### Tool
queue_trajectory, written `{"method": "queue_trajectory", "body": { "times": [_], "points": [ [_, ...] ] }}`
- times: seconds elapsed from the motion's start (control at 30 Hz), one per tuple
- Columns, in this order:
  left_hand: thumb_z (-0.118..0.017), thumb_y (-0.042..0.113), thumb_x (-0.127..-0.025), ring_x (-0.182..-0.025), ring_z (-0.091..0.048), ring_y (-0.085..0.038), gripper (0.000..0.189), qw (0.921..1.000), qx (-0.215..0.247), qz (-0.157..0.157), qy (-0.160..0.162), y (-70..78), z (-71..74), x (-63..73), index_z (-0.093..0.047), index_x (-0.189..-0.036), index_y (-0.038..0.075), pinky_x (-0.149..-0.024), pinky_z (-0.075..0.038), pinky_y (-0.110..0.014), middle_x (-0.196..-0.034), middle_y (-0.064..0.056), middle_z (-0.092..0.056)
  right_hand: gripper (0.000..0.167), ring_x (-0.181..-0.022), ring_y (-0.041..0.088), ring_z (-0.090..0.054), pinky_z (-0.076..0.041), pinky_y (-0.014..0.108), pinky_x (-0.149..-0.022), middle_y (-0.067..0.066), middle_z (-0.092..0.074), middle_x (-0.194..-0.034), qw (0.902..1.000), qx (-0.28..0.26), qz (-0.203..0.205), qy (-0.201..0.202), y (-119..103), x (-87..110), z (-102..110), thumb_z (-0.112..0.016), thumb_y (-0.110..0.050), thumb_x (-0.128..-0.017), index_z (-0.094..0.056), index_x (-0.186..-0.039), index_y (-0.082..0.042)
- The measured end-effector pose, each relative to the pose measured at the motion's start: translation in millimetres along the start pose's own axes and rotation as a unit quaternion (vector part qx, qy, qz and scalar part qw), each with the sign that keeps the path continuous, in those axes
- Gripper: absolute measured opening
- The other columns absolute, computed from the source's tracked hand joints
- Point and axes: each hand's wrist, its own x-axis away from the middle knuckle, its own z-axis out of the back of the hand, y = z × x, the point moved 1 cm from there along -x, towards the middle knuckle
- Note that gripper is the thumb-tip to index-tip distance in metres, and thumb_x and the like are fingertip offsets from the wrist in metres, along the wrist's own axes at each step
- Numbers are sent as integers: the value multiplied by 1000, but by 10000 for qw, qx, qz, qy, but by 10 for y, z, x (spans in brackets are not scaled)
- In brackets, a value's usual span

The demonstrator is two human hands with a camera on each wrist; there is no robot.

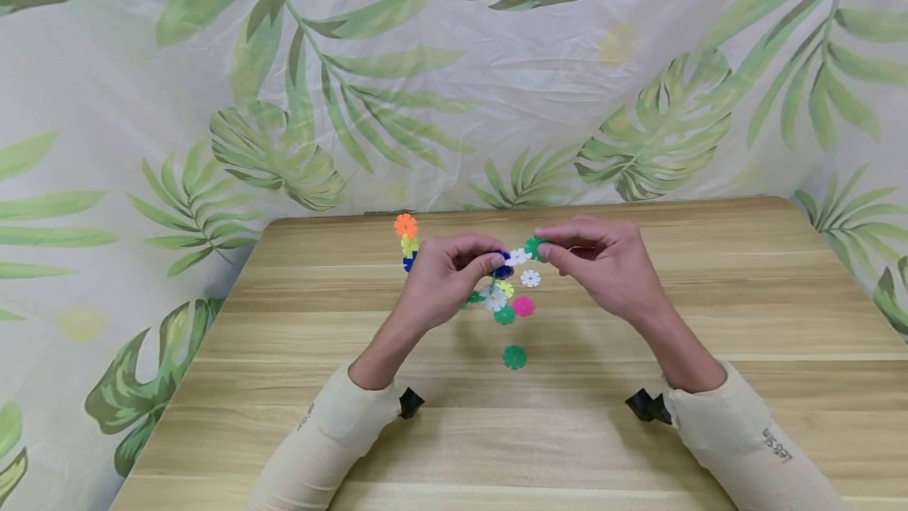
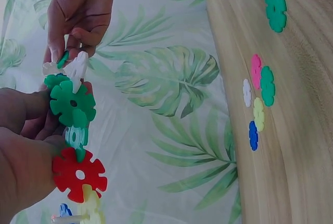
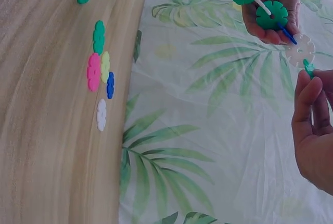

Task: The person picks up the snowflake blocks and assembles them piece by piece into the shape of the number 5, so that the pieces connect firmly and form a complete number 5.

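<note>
- My left hand [image 1: 447, 278] is closed in a pinch, thumb against fingers, on a chain of flower-shaped discs [image 2: 61, 101] near a dark blue disc [image 1: 505, 268].
- My right hand [image 1: 603, 259] narrows to a fingertip pinch on a small green disc [image 1: 535, 249], which touches a white disc [image 3: 293, 54] at the chain's end.
- The chain is raised above the wooden bench [image 1: 780, 298], roughly midway between its left and right edges and towards the far edge. Green pieces, a red disc [image 2: 66, 176] and a pale yellow disc [image 2: 92, 211] follow along it in my left wrist view.
- Beside the left hand, towards the bench's far left corner, I see an orange disc [image 1: 406, 225]; I cannot tell how it joins the rest.
- Loose on the bench, close together below the hands, lie a blue piece [image 3: 110, 85], a yellow piece [image 2: 259, 114], a pink piece [image 1: 523, 307], a green piece [image 3: 98, 37] and a white piece [image 1: 525, 277].
- A lone green piece [image 1: 508, 358] lies apart from these, farthest from the far edge.
- Behind the bench hangs a pale, leaf-printed cloth [image 1: 525, 101].
- Cream sleeves [image 1: 738, 424] cover both forearms.
</note>
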Motion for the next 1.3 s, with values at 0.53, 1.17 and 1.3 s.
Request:
{"method": "queue_trajectory", "body": {
  "times": [0.53, 1.17, 1.3],
  "points": [
    [-76, 0, -97, -95, -78, -48, 14, 9985, 501, 152, -166, -3, 22, -4, -81, -109, -5, -86, -68, -37, -100, -21, -81, 20, -68, 18, -67, -59, 24, -61, -10, -78, -93, 9998, -110, -101, 135, 13, 18, -4, -80, 4, -92, -81, -113, 4],
    [-72, 6, -103, -93, -79, -23, 12, 9969, 528, 142, -558, -30, 21, -20, -77, -112, 1, -84, -65, -29, -102, -17, -81, 22, -70, 13, -69, -62, 26, -65, -13, -80, -98, 9996, -137, -217, 89, -8, 12, -10, -80, 0, -95, -80, -116, 3],
    [-67, 7, -106, -97, -79, -17, 15, 9946, 764, 212, -677, -39, 22, -15, -74, -118, 1, -91, -65, -31, -108, -23, -79, 22, -72, 13, -69, -62, 26, -66, -11, -80, -99, 9996, -182, -166, 145, -20, 17, -21, -80, 0, -95, -80, -117, 2]
  ]
}}
